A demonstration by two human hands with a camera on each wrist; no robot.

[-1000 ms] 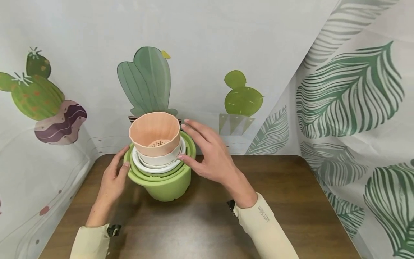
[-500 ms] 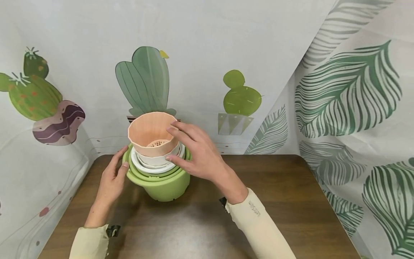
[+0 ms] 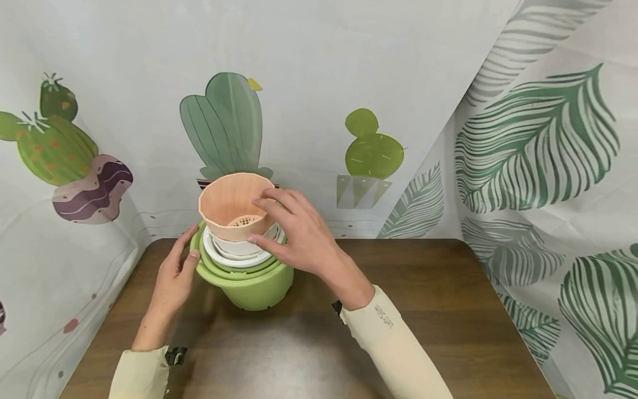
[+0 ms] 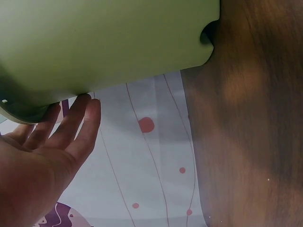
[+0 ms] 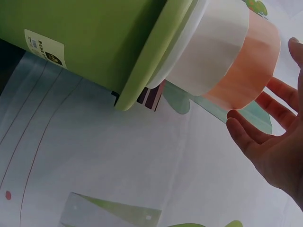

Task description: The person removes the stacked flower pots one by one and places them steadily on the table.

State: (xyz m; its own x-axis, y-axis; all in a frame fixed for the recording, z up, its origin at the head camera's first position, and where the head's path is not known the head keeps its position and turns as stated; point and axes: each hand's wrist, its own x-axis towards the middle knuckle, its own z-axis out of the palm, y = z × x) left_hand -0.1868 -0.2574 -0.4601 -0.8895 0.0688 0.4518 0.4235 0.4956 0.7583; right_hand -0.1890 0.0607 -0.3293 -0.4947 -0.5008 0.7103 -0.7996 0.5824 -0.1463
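Observation:
A peach plastic flowerpot (image 3: 230, 202) with a holed bottom stands on top of a nested stack. Below it show white pots (image 3: 234, 246) and a large green flowerpot (image 3: 254, 291). My right hand (image 3: 304, 235) reaches over the right side of the peach pot, its fingers slightly bent and overlapping the rim. In the right wrist view, the fingers (image 5: 281, 106) are right at the peach pot's edge, some tips hidden behind it, while the thumb stands apart. My left hand (image 3: 171, 280) touches the green pot's left side with extended fingers, just under its rim in the left wrist view.
The stack stands near the back left of a dark brown wooden table (image 3: 399, 310). Directly behind is a pale cloth backdrop (image 3: 309, 100) with printed cacti and leaves. A label (image 5: 45, 47) is stuck on the green pot's side.
My right hand has moved left from beside the stack to over the peach pot's right rim. The left hand and the pots have stayed in place.

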